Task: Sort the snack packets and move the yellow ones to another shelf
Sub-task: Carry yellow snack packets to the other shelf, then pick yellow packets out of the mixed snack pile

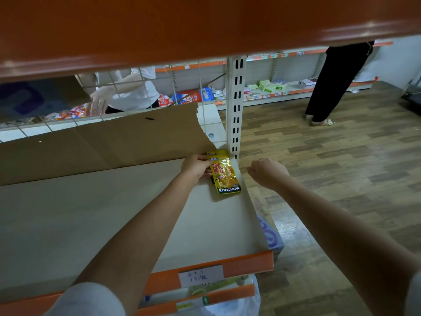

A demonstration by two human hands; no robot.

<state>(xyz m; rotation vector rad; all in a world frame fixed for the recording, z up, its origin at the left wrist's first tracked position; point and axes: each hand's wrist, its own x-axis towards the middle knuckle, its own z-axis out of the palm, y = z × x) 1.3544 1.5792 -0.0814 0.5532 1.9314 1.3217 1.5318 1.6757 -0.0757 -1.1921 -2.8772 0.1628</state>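
Yellow snack packets [225, 173] marked KONCHEW lie stacked at the back right corner of the cream shelf [114, 213], against the slotted upright. My left hand [197, 167] holds the stack's left edge with curled fingers. My right hand [267, 172] hovers just past the shelf's right edge, fingers loosely curled, holding nothing that I can see.
A cardboard sheet [102, 144] leans along the shelf's back. An orange shelf [182, 30] hangs overhead. Behind the wire grid a person in white reaches toward red packets [75, 112]. Another person [337, 83] in black stands on the wood floor at right. A plastic bag [227, 302] lies below.
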